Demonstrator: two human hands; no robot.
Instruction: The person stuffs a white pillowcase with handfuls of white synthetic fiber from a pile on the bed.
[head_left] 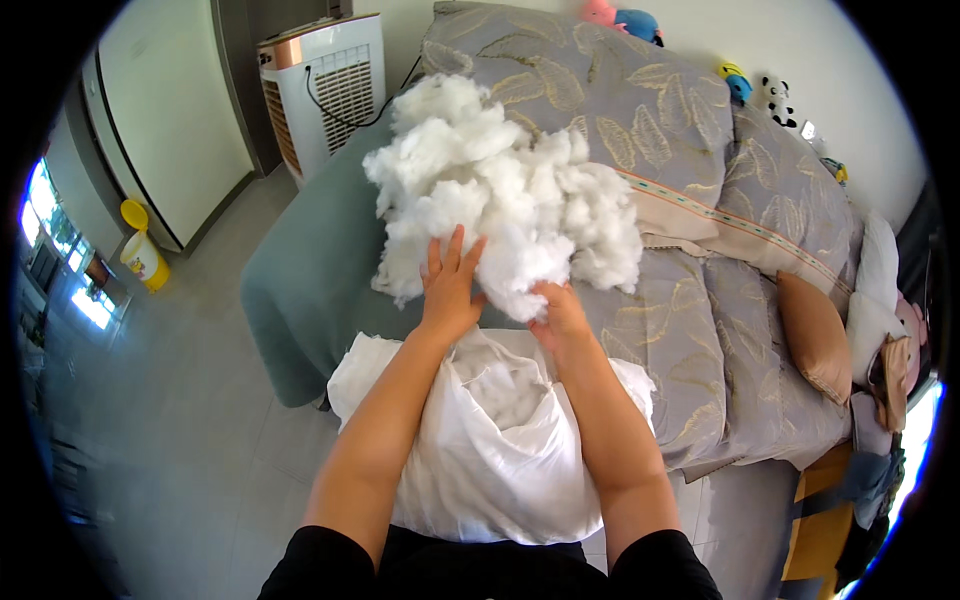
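Spreading its fingers apart, the left hand [452, 295] touched the white stuffing [470, 150] heaped near the front edge of the patterned sofa [675, 345], while the right hand [562, 312] clamped a tuft [517, 288] just above the white cloth bag [490, 475]. Grey floor tiles [225, 330] left room between the sofa's teal side [300, 290] and a pale door [170, 110]. The right hand's fingertips were partly hidden, and the forearms [380, 425] covered parts of the bag.

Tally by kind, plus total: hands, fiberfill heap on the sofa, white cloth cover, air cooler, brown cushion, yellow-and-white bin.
Hands (left, right): 2
White fiberfill heap: 1
White cloth cover: 1
Air cooler: 1
Brown cushion: 1
Yellow-and-white bin: 1
Total: 7
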